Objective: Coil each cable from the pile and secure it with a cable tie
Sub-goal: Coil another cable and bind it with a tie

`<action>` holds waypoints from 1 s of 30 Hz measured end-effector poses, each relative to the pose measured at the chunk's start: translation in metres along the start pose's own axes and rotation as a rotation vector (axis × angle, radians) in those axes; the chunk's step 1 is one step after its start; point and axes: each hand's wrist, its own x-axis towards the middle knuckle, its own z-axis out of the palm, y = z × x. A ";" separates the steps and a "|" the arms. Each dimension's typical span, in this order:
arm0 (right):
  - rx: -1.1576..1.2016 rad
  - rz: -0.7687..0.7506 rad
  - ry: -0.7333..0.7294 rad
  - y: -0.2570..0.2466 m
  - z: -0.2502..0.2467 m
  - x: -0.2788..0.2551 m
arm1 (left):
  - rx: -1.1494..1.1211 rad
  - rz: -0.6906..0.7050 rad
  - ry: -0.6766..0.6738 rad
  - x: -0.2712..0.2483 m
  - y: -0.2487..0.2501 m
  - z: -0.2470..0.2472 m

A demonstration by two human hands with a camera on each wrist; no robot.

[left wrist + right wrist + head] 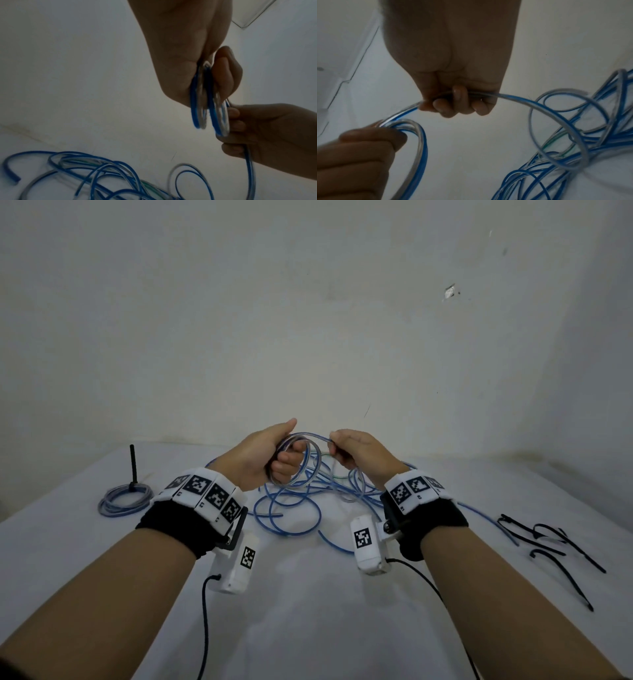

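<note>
Cable (310, 455) like this looks light and springy — thin blue-and-clear stuff that I'd guess wants to unwind the moment the grip slackens, and smooth enough to slide through the fingers. The left hand (265, 455) is raised above the table (308, 604), fingers curled round a small coil of several loops, thumb on top pinning them together; that bunched spot is where I'd judge it best held. The right hand (356, 451), level with it and just beside, is closed around the running strand, which trails down into the loose pile (301, 498) lying on the table under both hands. Both forearms reach forward, wrists a little bent, knuckles toward the wall. Off to the left lies a finished coil (125, 499) with a black tie standing up from it; spare cable ties (551, 542) lie well apart on the right — within reach, I'd say.
</note>
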 end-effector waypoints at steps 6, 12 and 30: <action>-0.115 -0.016 0.052 0.026 -0.001 -0.005 | -0.342 0.218 -0.081 0.002 0.005 0.001; -0.045 0.154 0.152 0.038 0.018 -0.016 | -0.492 0.356 -0.041 0.009 0.012 0.004; 0.254 0.307 -0.013 0.013 0.037 -0.034 | 0.893 0.643 0.348 0.027 -0.026 0.000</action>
